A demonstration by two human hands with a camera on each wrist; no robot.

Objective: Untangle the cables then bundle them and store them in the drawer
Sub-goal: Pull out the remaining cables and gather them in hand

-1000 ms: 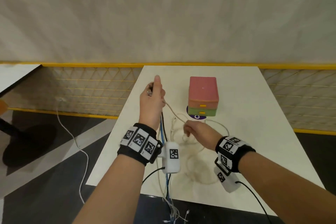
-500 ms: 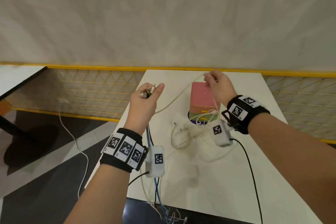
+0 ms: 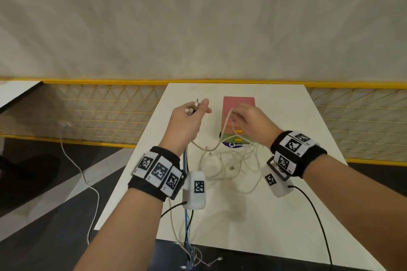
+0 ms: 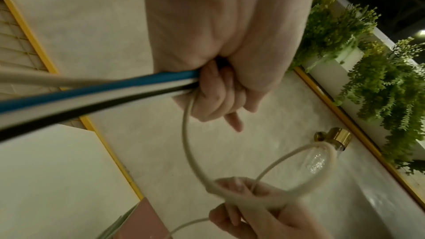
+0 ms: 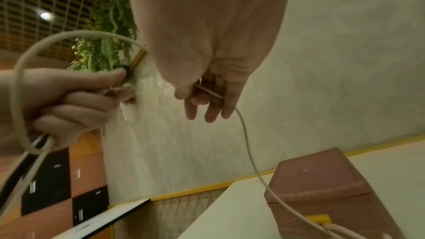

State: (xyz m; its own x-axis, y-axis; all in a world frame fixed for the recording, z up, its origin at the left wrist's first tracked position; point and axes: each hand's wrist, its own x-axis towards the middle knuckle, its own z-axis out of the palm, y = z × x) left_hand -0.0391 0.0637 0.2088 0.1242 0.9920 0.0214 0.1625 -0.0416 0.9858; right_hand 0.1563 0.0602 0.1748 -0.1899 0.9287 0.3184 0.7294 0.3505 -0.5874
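Clearly the untangling step is in hand, with bundling and storing not yet begun. At centre left of the head view the left hand [image 3: 189,121] is raised above the table [image 3: 275,215], fingers curled tight round a sheaf of cables [image 4: 96,94] (blue, white, black), their plugs sticking out above the thumb. Right of it the right hand [image 3: 253,123] pinches one white cable [image 3: 226,125] between thumb and fingers, the other fingers loosely extended; that strand arcs across to the left fist. Below the hands a loose white tangle [image 3: 229,165] lies on the table, just in front of the small drawer unit [image 3: 239,105], whose drawers look closed. Next, I judge, the pinched strand needs drawing free of the tangle without tightening loops.
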